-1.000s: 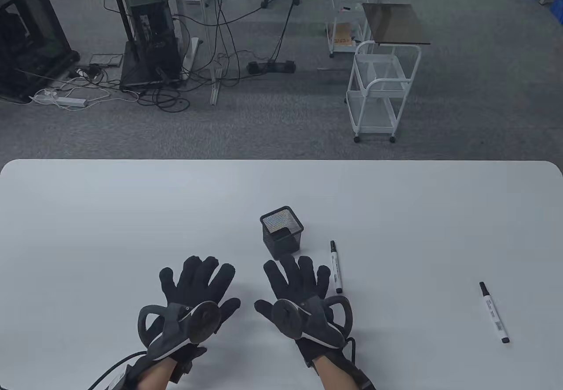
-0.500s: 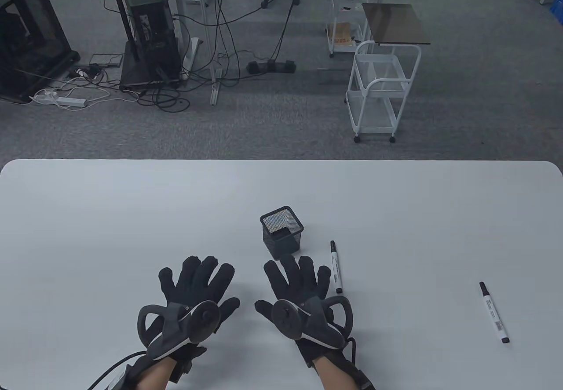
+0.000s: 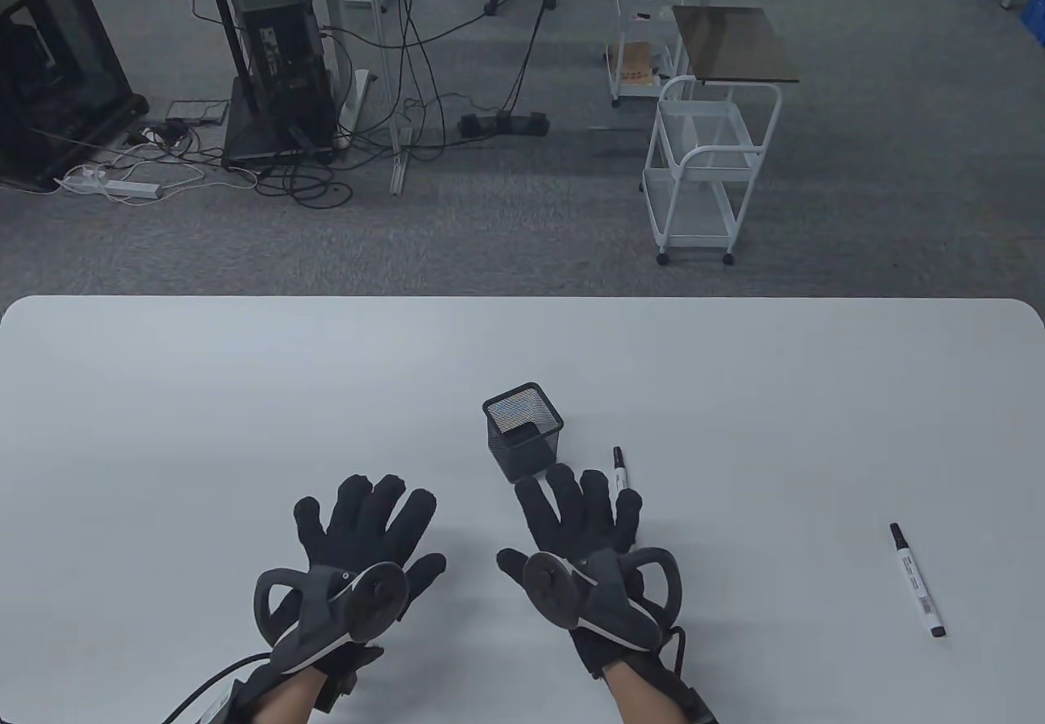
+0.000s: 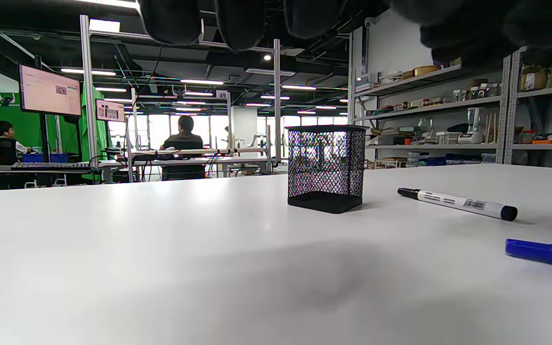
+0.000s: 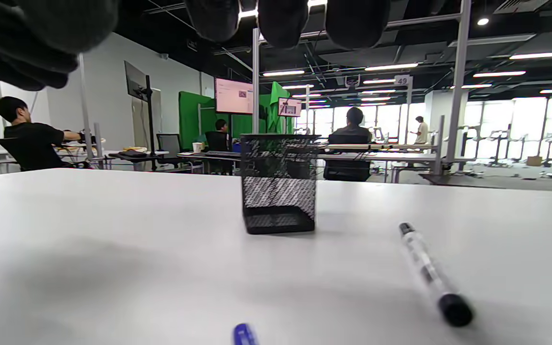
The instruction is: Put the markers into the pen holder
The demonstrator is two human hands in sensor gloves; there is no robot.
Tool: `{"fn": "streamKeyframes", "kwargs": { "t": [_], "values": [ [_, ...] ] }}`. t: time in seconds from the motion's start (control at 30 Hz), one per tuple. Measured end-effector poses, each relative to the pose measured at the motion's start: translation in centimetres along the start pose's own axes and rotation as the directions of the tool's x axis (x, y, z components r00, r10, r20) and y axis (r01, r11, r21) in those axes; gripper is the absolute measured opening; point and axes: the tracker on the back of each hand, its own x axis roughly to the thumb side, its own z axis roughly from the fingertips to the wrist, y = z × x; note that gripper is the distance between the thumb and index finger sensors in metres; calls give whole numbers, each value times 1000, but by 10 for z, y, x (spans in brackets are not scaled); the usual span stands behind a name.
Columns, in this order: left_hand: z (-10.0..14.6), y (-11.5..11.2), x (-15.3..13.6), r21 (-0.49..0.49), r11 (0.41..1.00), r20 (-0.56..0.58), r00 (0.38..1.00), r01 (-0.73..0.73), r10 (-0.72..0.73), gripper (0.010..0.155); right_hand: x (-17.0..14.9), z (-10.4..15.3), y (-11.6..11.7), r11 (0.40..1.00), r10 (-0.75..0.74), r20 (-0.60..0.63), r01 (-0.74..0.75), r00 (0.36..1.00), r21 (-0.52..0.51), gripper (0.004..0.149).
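The near marker (image 3: 620, 467) lies on the table (image 3: 245, 397) just right of the black pen holder (image 3: 523, 431). The right hand (image 3: 584, 540), fingers spread, covers its lower part. The left hand (image 3: 359, 548) is spread too. Another marker (image 3: 917, 579) lies far right.

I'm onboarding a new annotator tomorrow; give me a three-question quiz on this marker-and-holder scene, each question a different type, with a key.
1. True or false: a marker already stands inside the pen holder.
2. Multiple choice: the right hand is
A. gripping the holder
B. spread open over the near marker, covering its lower part in the table view
C. resting on the far marker
3. Fill in: the left hand holds ____.

Key
1. False: the mesh holder looks empty in both wrist views, and both black-capped markers lie on the table.
2. B
3. Nothing: its fingers are spread, with no object in them.
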Motion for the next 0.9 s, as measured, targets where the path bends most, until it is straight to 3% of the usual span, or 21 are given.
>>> {"fn": "streamKeyframes", "kwargs": {
  "t": [0.2, 0.47, 0.7, 0.9],
  "values": [
    [0, 0, -1, 1, 1000, 2, 1000, -3, 3, 70, -61, 3, -15, 1000, 17, -179, -13, 984, 24, 77],
    [0, 1, -1, 10, 1000, 2, 1000, -12, 12, 70, -165, 24, -9, 983, 135, -505, -49, 853, 178, 75],
    [1, 1, -1, 7, 1000, 2, 1000, -10, 10, 70, -246, 57, 7, 970, 181, -780, 21, 598, 241, 76],
    [1, 0, 0, -7, 1000, 7, 1000, -10, 10, 70, -289, 84, 24, 933, 315, -870, 45, 379, 357, 78]
  ]
}}
